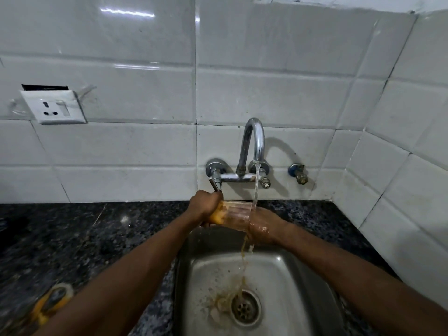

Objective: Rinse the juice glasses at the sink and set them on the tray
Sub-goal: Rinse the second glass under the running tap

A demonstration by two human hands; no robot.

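A clear juice glass (pixel 236 212) lies on its side under the running tap (pixel 254 141), above the steel sink (pixel 286 270). My left hand (pixel 206 206) grips its base end, where orange juice residue shows. My right hand (pixel 264 225) is at the glass's open mouth, wet from the stream; its fingers are hidden behind or inside the glass. Orange-tinted water pours from the mouth down to the drain (pixel 244 307). The tray is out of view.
A blurred glass with orange juice residue (pixel 52 301) sits on the dark granite counter (pixel 97 238) at lower left, beside my left forearm. A wall socket (pixel 54 107) is on the white tiles at left. A small spare valve (pixel 299 174) sticks out right of the tap.
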